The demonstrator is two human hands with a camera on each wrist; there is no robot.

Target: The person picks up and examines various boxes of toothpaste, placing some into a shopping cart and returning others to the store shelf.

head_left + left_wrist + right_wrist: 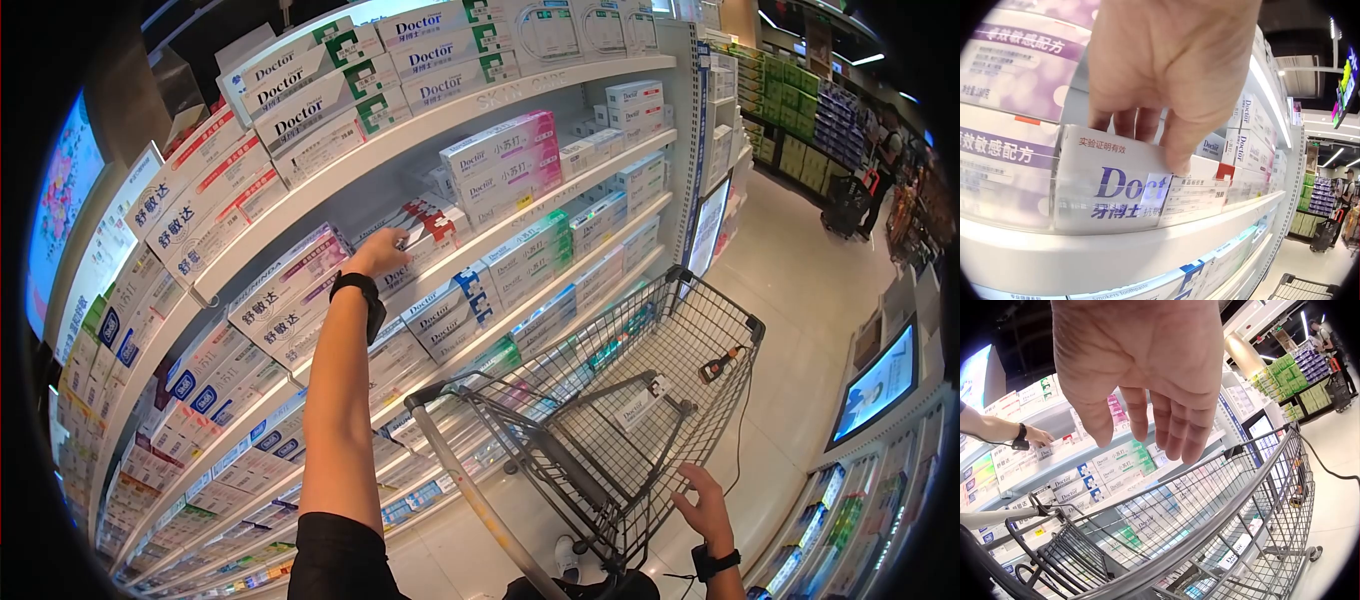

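Observation:
On a shelf, my left hand (380, 254) grips a white Doctor toothpaste box (1107, 178). In the left wrist view the thumb lies against its front and the fingers reach down behind its top edge. The box stands at the shelf's front lip, right beside stacked purple-and-white toothpaste boxes (1007, 156). My right hand (706, 507) is held out beside the shopping cart (600, 500), its fingers loosely extended and nothing in it. In the cart's basket lies another white Doctor box (640, 403).
Shelves of toothpaste boxes (530, 250) rise in front and to the left. A lit screen (875, 385) stands on the right-hand display. Down the aisle, a person (885, 165) stands near a dark cart (848, 205). A thin black cable hangs by the cart near my right hand.

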